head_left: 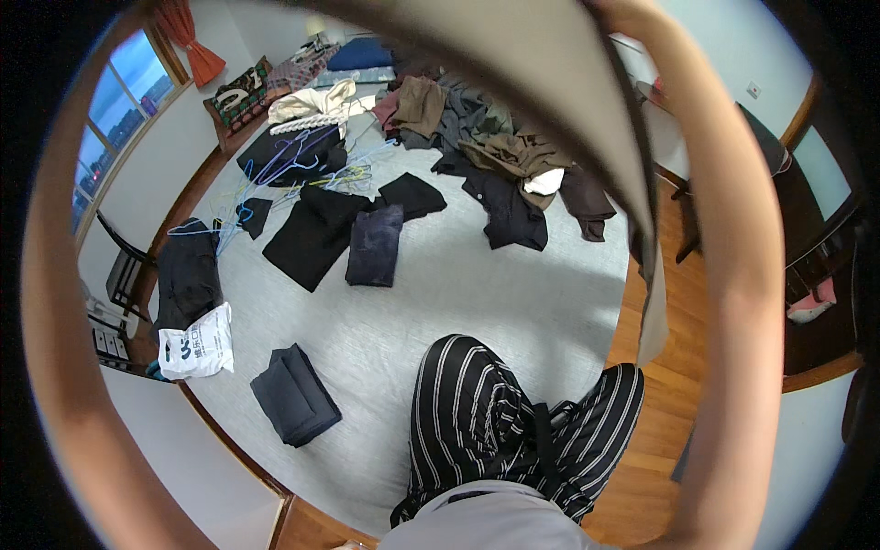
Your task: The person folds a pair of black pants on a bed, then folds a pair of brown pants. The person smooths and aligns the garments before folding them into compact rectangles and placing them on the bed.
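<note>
My right hand (632,13) is at the upper edge against a beige cloth (573,87), which spreads left of it and hangs below; I cannot tell how its fingers are set. My left hand is out of view, its state unknown. Below and left of my right hand, dark clothes (463,115) lie heaped on the pale sheet (458,284), with hangers (298,163) farther left.

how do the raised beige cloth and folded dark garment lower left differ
The beige cloth is held up; the folded dark garment lies on the pale sheet. The beige cloth hangs loose; the folded dark garment is compact. The beige cloth is paler than the folded dark garment. Both are fabric.
</note>
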`<state>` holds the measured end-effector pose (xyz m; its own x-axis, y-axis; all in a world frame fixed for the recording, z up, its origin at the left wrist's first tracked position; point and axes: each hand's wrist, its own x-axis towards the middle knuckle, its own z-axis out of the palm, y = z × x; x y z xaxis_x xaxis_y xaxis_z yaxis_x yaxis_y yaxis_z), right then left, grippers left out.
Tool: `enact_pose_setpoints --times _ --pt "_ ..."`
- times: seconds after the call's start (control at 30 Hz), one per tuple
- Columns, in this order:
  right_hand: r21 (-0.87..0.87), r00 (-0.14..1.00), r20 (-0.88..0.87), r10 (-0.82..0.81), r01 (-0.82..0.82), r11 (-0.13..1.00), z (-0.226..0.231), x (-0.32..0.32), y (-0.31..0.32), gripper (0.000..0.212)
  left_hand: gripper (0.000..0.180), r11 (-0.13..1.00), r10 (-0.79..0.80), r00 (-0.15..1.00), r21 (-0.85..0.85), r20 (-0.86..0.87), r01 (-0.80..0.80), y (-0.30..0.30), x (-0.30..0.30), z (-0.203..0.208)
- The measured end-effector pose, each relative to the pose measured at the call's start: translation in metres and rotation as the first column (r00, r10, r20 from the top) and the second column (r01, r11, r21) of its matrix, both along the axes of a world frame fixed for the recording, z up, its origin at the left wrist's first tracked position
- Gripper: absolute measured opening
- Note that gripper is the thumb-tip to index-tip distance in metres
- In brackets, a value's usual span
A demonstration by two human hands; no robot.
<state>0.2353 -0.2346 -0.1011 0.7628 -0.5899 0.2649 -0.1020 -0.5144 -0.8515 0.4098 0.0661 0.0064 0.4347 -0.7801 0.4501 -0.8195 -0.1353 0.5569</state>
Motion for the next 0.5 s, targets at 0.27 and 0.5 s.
enact_pose_setpoints --times 0.27,0.5 --pt "-0.168 0.993 -0.037 0.114 -0.118 0.979 -0.312 0.095 0.008 0.042 0.037 0.937 0.186 0.970 0.324 -0.160 -0.126 0.031 0.154 -0.266" --pt "-0.105 0.969 -0.140 -0.203 0.189 0.976 -0.442 -0.084 0.022 0.028 0.032 0.866 0.283 0.950 0.393 0.130 -0.311 0.170 0.243 -0.493"
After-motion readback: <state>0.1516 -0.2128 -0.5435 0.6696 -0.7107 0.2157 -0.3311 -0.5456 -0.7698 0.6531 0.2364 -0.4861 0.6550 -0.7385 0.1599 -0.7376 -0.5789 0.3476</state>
